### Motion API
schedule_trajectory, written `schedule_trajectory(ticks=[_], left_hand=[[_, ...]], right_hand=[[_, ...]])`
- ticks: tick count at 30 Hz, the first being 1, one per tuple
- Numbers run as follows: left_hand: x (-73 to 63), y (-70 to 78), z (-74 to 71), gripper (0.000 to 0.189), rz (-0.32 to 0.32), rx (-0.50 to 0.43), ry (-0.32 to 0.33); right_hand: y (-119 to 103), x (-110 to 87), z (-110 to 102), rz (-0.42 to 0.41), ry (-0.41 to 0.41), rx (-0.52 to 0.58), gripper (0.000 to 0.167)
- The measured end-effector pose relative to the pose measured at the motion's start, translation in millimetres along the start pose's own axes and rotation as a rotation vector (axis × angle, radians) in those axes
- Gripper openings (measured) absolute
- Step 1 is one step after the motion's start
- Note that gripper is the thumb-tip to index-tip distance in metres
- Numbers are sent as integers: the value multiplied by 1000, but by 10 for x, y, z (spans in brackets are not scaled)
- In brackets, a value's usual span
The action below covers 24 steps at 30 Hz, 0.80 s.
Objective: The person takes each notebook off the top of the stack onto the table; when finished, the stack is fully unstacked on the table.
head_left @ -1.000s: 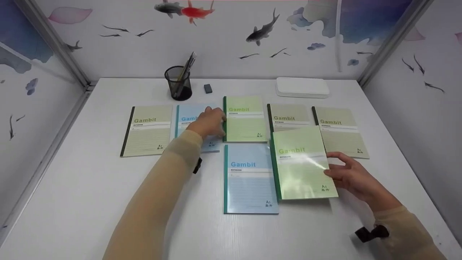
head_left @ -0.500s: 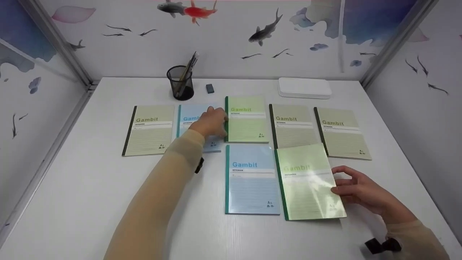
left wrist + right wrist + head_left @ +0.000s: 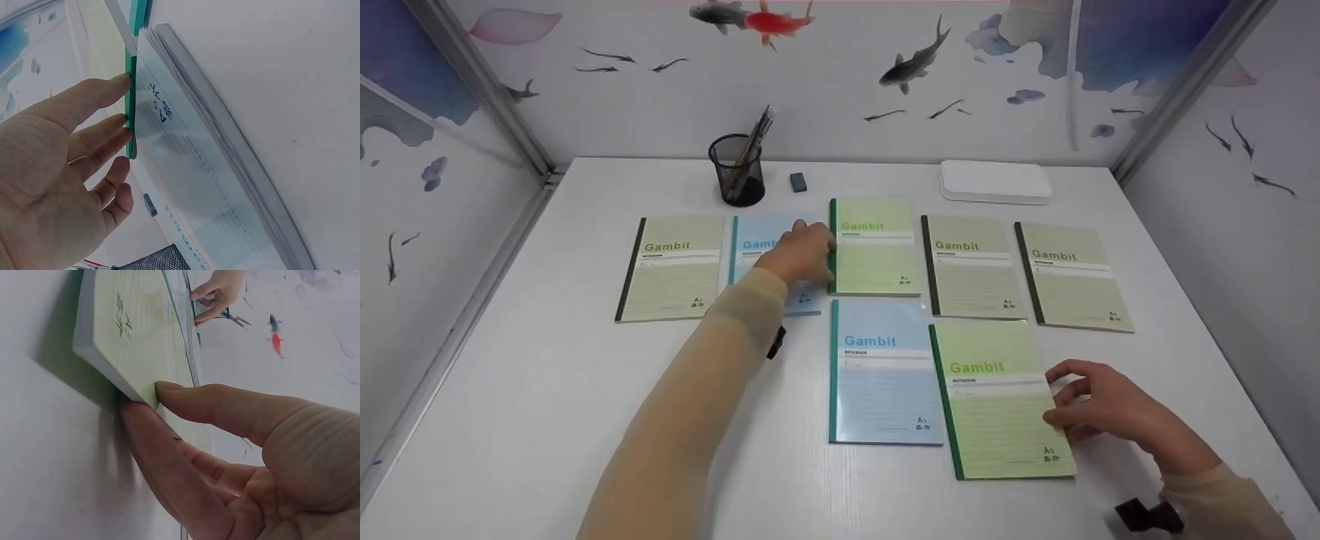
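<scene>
With thumb on the cover and fingers at its edge and underside, my right hand [image 3: 1114, 409] pinches the right edge of a green notebook [image 3: 1005, 412] at the front right. In the right wrist view that notebook [image 3: 132, 337] stands tilted, its near edge off the table. My left hand [image 3: 801, 253] reaches over a blue notebook [image 3: 746, 262] in the back row. Its thumb and fingertips touch the dark green spine of another green notebook [image 3: 877, 259], as the left wrist view shows for that hand [image 3: 62, 152]. A second blue notebook [image 3: 885, 397] lies left of the held one.
Tan notebooks lie in the back row: one at the left [image 3: 675, 277], two at the right, the nearer one [image 3: 975, 277] just behind the held notebook. Farther back are a black mesh pen cup [image 3: 737, 176], a dark eraser [image 3: 799, 182] and a white case [image 3: 996, 182]. Walls enclose the table.
The right hand has brought the green notebook toward the front and lowered it beside the blue one, uncovering the tan notebook behind. My left hand keeps its place at the other green notebook's spine.
</scene>
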State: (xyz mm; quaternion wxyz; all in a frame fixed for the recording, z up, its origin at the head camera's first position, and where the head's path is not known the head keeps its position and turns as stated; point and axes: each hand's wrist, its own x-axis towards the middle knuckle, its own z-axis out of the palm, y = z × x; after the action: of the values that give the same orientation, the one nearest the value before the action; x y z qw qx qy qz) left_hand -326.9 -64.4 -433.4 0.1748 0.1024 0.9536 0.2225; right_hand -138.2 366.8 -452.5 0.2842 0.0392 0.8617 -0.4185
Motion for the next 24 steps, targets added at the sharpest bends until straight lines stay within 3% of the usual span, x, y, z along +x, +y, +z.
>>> schedule_trajectory(ticks=[6,11,16,24], left_hand=[[9,10,-3,64,-9,0,-4],[17,13,11,63,11,32,6],[3,12,11,63,19,29,5],[-22,3,-1,62,23,13,3]], right_hand=[[-34,-15,23,5,15,-13,88],[-12,-10,37,-1,11,-14,95],[-49,-23,57,-12,18,-53,89],[-246,-17,106,-1,70,-281,78]])
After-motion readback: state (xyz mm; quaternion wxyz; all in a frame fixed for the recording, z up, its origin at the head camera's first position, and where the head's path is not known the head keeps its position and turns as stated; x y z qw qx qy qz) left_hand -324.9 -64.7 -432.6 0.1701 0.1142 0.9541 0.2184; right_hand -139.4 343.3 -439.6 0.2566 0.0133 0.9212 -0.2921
